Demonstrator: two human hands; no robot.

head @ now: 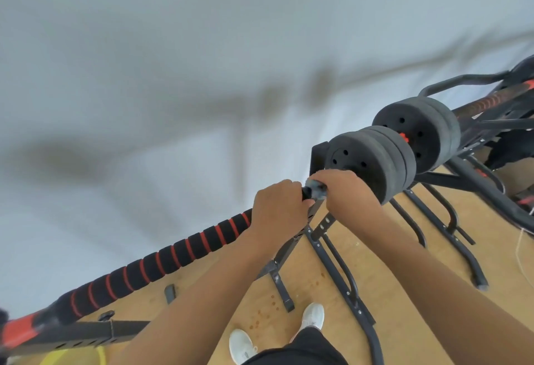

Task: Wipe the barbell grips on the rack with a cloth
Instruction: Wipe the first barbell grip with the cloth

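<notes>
1. Wall [173, 47]: pale, fills the upper view behind the gear. Blurred, so fine detail can't be read.
2. Floor [375, 249]: wood-toned, under the rack; white shoes [242, 346] visible at bottom.
3. Rack [326, 252]: black metal frame w/ angled legs, carries the bar. A second frame sits further right.
4. Barbell [161, 257]: runs diagonally from lower left to upper right. Its foam grip is black w/ red rings, resting on the rack.
5. Weight plates [372, 159]: black discs stacked on the bar just past the hands; a second stack [419, 130] lies behind.
6. Left hand [277, 208]: fingers curled round the grip's upper end, steadying the bar.
7. Right hand [344, 191]: curled round the cloth, pinching it onto the bar just beside the plates.
8. Cloth [316, 188]: small grey-blue wad, between the two hands, touching the bar at the grip's end.
9. Judgement on doing this step well: wrap cloth fully round the foam, not just on top. Twist while sliding down toward lower left so ridges and red rings get covered. Keep left hand bracing so the bar doesn't roll off the rack. Shift left hand ahead of the cloth as it travels. Long stretch of grip looks still to do.
</notes>
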